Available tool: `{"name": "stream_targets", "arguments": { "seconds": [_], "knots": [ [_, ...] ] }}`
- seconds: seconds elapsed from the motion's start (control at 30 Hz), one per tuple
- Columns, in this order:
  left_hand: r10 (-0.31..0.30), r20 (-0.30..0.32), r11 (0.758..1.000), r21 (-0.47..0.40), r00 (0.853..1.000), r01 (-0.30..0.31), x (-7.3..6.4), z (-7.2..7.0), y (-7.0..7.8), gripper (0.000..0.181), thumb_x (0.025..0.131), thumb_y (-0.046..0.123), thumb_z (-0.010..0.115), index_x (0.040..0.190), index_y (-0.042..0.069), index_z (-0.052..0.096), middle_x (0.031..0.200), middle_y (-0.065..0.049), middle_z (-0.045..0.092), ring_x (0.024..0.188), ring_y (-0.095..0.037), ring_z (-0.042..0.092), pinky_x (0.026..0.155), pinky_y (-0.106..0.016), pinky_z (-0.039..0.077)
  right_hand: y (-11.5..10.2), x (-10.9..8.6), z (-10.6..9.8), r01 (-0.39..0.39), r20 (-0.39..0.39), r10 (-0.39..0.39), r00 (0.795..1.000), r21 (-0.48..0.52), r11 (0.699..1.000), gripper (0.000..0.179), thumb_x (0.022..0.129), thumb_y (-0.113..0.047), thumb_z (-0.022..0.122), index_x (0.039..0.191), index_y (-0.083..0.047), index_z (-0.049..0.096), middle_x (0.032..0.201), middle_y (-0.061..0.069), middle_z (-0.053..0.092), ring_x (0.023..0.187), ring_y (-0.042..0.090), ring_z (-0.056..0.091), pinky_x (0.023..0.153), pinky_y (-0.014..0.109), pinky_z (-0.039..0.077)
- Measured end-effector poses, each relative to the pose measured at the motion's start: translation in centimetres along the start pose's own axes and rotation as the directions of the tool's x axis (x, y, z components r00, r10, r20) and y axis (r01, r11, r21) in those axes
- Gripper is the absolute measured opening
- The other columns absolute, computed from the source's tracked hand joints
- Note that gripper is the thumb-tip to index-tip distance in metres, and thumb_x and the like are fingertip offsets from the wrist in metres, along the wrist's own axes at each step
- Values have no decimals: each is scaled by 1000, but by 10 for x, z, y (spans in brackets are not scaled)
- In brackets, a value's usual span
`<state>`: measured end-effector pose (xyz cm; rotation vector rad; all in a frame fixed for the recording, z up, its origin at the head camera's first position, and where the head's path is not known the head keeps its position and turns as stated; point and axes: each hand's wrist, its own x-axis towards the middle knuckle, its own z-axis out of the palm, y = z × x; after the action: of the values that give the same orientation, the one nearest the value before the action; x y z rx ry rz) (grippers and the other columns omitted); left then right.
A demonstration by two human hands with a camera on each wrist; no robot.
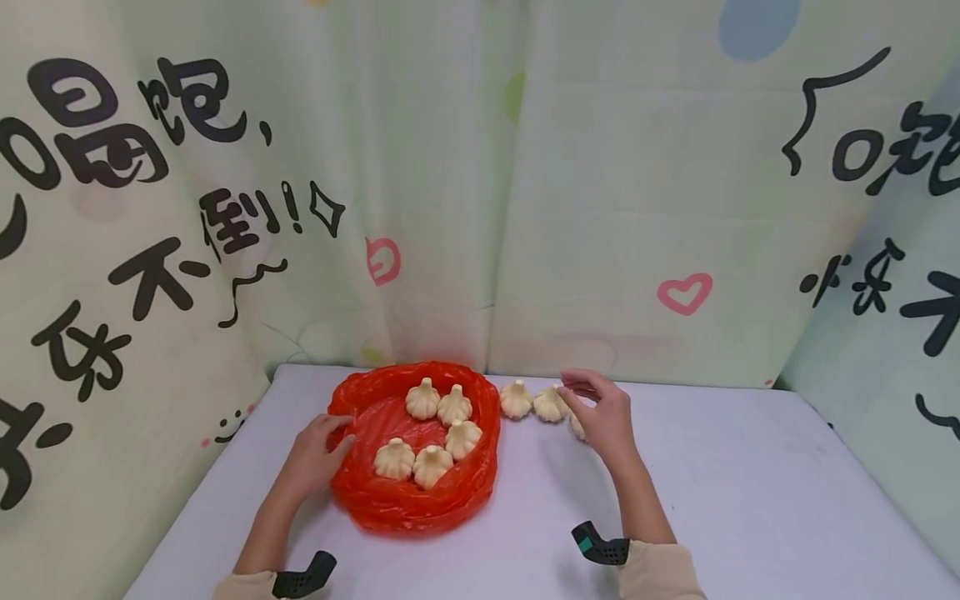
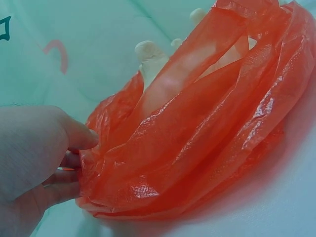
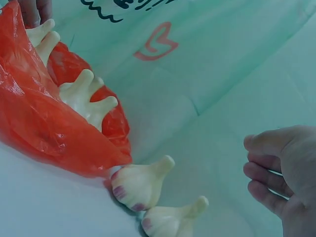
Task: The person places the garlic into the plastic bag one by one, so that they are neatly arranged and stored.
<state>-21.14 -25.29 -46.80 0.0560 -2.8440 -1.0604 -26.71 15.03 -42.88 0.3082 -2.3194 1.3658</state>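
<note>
Notably, the right grip (image 1: pixel 606 414), half-open and empty, hangs near garlic bulbs (image 1: pixel 517 401) beside the red bag (image 1: pixel 408 518) on the table (image 1: pixel 750 492), where a knock could roll one, while the left grip (image 1: pixel 317 451) touches that bag (pinching or not, I cannot tell), which could sag if unsupported.

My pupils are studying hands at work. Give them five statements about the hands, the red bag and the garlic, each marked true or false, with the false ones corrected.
1. The left hand touches the red bag. True.
2. The red bag is tied shut. False: it lies open at the top.
3. Loose garlic bulbs lie on the table, to the right of the red bag. True.
4. In the head view, only two bulbs show inside the red bag. False: five bulbs show there.
5. The right hand holds nothing. True.
</note>
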Motion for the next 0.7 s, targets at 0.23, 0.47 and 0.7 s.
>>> {"name": "stream_targets", "arguments": {
  "seconds": [0.23,0.47,0.7],
  "knots": [
    [7,-2,1000,0,1000,-7,-1,1,-1,42,93,16,61,132,4,54,129,-20,52,117,-36,52,86,-46,58,9,-1,-19,-28,-49,26,998,-40,999,28,86,-9,71,113,-3,67,109,12,70,99,24,67,87,10,51],
    [15,-5,1000,-1,1000,-15,-1,0,1,41,93,15,61,132,3,54,128,-20,53,116,-36,53,85,-46,58,20,-1,-32,-107,-108,99,989,-68,992,28,87,-9,70,114,-4,67,111,13,70,101,25,67,91,24,52],
    [-4,11,1000,-1,1000,4,-2,-1,3,42,94,15,61,133,3,53,129,-20,52,118,-37,51,87,-47,57,29,-3,-38,-186,-77,179,981,-103,977,28,89,-11,69,115,-2,66,112,16,69,102,28,65,92,36,54]
  ]
}}
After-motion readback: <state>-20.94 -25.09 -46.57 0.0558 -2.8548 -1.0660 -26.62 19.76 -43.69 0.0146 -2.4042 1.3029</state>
